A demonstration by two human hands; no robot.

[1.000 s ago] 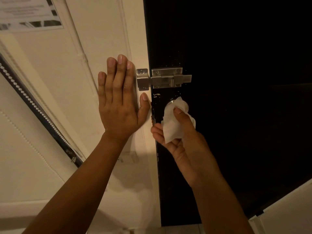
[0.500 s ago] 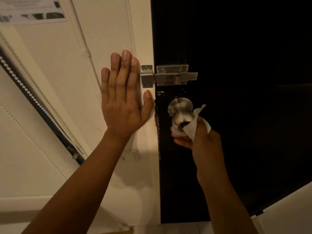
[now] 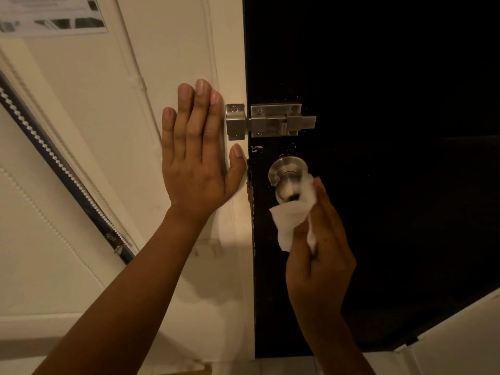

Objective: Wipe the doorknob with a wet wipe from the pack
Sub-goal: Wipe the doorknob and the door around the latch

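Since half a second ago, the right hand (image 3: 319,247) has slid a little lower and nearer, so the white wet wipe (image 3: 290,220) now cups the doorknob (image 3: 288,175) from below and from the right instead of bunching at its right side, and a flat corner of the wipe juts out to the left under the knob. Most of the right half of the view is a very dark door (image 3: 378,185), its surface chipped with pale flecks near the left edge. Left of it runs a cream door frame (image 3: 232,63) and a cream wall (image 3: 81,158), lit warm and dim, with a printed paper notice (image 3: 51,14) at the far upper left and a beaded cord (image 3: 54,158) crossing the wall diagonally beside a dark strip. A pale surface (image 3: 460,342) shows at the near lower right. The left hand (image 3: 197,163) lies flat with fingers spread open against the frame, its thumb at the door's edge. Above the knob, a steel slide bolt (image 3: 270,121) spans frame and door. The right hand's grip is closed on the wipe, thumb pressing it to the brushed metal knob.
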